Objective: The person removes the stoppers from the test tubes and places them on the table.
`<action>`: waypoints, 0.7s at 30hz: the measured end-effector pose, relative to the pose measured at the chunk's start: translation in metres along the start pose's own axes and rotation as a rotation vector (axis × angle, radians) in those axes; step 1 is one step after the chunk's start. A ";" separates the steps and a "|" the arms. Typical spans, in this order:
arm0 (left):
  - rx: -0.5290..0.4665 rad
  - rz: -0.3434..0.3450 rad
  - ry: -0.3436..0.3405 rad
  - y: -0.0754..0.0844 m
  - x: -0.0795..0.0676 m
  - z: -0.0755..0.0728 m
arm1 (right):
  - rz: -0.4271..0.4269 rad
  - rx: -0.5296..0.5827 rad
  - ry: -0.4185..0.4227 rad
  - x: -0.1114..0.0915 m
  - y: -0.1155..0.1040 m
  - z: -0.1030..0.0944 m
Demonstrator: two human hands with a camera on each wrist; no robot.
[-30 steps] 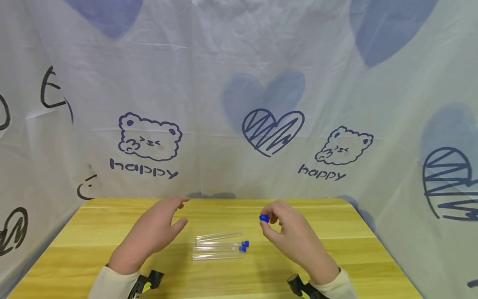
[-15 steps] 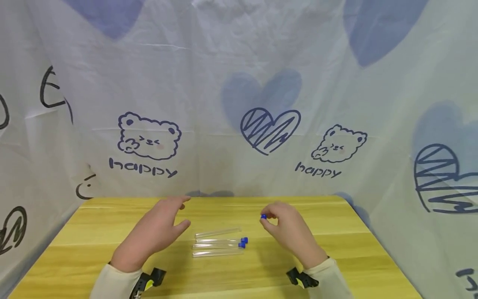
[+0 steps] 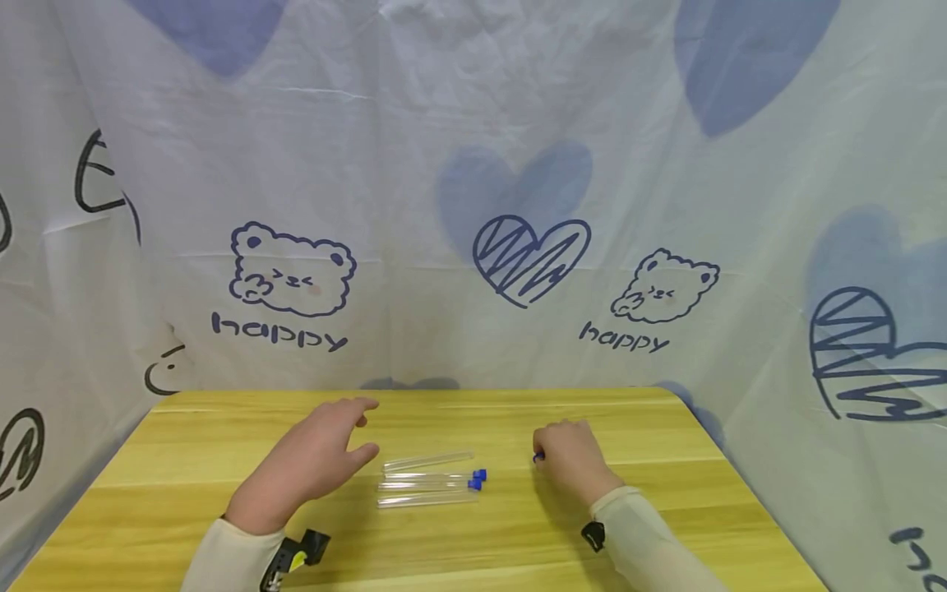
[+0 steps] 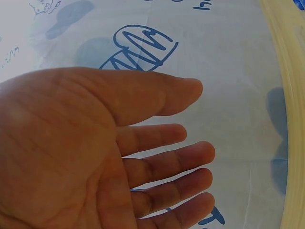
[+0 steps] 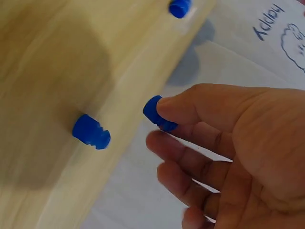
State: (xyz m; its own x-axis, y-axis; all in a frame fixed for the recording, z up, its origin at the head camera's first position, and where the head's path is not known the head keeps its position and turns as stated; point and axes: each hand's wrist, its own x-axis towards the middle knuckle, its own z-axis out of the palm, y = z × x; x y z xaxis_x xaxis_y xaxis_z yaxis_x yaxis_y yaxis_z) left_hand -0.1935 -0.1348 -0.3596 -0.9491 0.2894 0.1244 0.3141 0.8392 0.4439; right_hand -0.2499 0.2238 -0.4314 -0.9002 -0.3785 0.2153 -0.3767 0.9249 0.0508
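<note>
Between thumb and index finger, my right hand pinches a blue tube cap, seen clearly in the right wrist view. Another blue cap lies on the table near that hand. My left hand holds nothing; its fingers are loosely extended, left of the tubes. Several clear test tubes lie side by side between the hands. Two of them, a capped tube and its neighbour, carry blue caps on their right ends. The back tube and front tube show no cap.
A yellow wood-grain table lies under both hands. White cloth printed with hearts and bears hangs behind its far edge and at the sides. Each sleeve carries a strapped device, as on the left wrist.
My right hand has turned over and shifted a little right and lower, still pinching the blue cap. The left hand has hardly moved. The tubes stay in place.
</note>
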 end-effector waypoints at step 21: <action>-0.008 -0.022 0.006 0.000 -0.002 -0.004 | -0.015 0.033 -0.011 0.012 -0.014 -0.002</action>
State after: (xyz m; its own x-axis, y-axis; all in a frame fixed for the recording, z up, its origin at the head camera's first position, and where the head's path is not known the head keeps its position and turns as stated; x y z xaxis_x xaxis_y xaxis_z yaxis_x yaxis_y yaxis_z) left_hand -0.1917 -0.1369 -0.3561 -0.9559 0.2682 0.1194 0.2928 0.8416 0.4539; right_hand -0.2553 0.2065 -0.4270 -0.8967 -0.3928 0.2039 -0.3969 0.9176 0.0220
